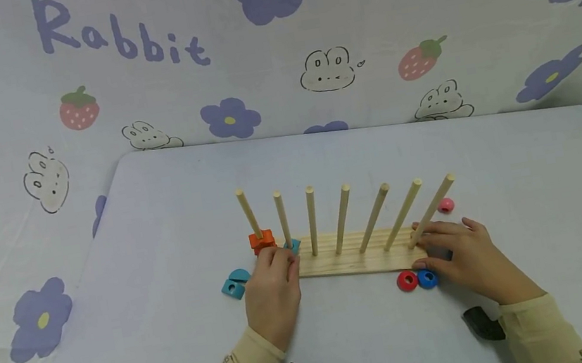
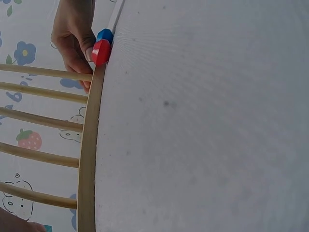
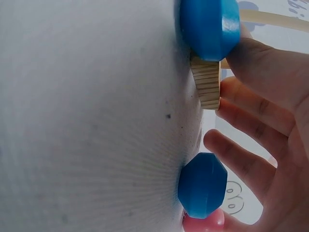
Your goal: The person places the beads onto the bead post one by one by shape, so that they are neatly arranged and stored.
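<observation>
A wooden peg board point(image 1: 351, 265) with several upright pegs lies across the table. My left hand point(image 1: 274, 296) pinches a small teal block point(image 1: 294, 246) low on the second peg from the left. Orange blocks point(image 1: 262, 241) sit at the foot of the leftmost peg, just beyond those fingers. At the other end, my right hand point(image 1: 471, 254) grips the board's end, thumb at the front edge and fingers at the back. In the right wrist view, a blue bead point(image 3: 210, 29) lies by the thumb. Another blue bead point(image 3: 203, 186) is beneath the outer fingers.
Left of the board lie a teal square piece point(image 1: 238, 294) and a teal rounded piece point(image 1: 239, 274). A red bead point(image 1: 403, 285) touches the front edge near the right end. Behind that end is a pink bead point(image 1: 446, 205). Black objects point(image 1: 484, 324) show beside both wrists.
</observation>
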{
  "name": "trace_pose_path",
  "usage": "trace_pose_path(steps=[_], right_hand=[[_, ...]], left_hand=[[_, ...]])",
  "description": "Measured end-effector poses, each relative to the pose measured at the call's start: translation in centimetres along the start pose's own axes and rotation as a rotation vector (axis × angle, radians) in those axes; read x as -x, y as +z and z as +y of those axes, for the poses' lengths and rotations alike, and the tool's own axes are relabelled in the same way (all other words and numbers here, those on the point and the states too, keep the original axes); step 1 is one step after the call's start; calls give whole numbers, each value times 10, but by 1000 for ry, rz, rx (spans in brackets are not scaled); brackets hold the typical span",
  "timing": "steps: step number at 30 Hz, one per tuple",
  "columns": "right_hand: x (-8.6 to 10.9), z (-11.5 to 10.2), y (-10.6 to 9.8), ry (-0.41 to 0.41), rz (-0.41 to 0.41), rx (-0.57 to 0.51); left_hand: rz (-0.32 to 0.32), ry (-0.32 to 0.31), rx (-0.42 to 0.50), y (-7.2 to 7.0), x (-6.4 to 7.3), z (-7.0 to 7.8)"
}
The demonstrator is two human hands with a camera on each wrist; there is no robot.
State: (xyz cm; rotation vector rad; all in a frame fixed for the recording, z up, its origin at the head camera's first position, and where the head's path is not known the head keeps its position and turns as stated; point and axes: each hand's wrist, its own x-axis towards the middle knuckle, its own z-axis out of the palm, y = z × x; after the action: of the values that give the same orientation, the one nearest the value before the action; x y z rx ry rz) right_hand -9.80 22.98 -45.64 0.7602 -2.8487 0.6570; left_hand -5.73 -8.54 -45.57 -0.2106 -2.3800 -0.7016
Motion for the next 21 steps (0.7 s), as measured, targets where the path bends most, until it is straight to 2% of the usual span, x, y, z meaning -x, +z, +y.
trace_pose_path(steps=[21], right_hand=[[0, -2, 1, -3, 2, 3]], left_hand=[[-89, 21, -39, -1, -1, -4]])
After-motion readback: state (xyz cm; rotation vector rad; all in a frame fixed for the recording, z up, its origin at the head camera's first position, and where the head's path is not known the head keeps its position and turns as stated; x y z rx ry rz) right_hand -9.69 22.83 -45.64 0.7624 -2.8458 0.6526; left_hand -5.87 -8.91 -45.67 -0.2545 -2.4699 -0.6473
